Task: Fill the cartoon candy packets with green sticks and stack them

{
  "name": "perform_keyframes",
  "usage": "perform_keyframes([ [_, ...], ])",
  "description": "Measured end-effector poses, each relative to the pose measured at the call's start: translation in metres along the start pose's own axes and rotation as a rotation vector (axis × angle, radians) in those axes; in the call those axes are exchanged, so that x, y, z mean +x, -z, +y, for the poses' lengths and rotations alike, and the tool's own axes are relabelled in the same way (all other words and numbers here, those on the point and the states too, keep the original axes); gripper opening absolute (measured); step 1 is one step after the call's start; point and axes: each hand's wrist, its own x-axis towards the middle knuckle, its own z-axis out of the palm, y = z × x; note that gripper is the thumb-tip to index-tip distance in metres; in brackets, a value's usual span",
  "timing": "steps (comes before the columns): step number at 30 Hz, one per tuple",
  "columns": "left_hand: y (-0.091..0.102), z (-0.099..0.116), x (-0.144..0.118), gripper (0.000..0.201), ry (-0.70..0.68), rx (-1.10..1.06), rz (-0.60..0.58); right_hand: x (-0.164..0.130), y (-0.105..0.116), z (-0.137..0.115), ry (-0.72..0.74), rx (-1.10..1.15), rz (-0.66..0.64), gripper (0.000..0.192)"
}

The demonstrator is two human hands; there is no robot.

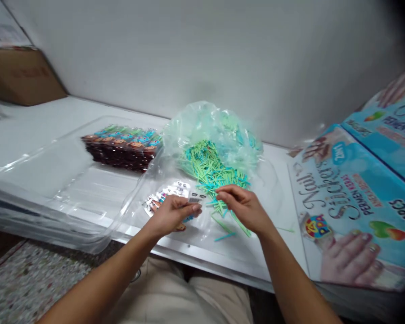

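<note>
My left hand (173, 213) is closed on a small printed card (196, 197), pinched between thumb and fingers. Its top edge shows dark marks and its lower part sticks out under the hand. Beside it, more printed cards (155, 198) lie spread on clear plastic. My right hand (245, 207) has thumb and fingertips pressed together at the front of a heap of thin green and blue sticks (205, 162). What those fingertips hold, if anything, is too small to make out. The sticks spill from a clear plastic bag (195, 121).
At left, a clear plastic tray (77, 189) holds a dense row of dark packets with colourful tops (121, 148). Blue printed "Nail Stickers" boxes (351, 198) stand at right. A cardboard box (23, 74) sits at the back left, and a grey wall (222, 54) rises behind the table.
</note>
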Motion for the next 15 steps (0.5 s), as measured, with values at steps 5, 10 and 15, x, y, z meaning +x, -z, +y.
perform_keyframes([
  [5, -0.008, -0.014, -0.004, 0.026, 0.046, -0.16, 0.067, -0.052, 0.018, 0.041, -0.12, -0.424, -0.262, 0.017],
  [10, -0.016, -0.023, -0.002, 0.028, 0.073, -0.209, 0.048, -0.062, -0.009, 0.045, -0.206, -0.907, -0.463, 0.02],
  [15, -0.017, -0.022, -0.004, 0.03, 0.09, -0.231, 0.022, -0.048, -0.023, 0.04, -0.3, -0.962, -0.53, 0.019],
])
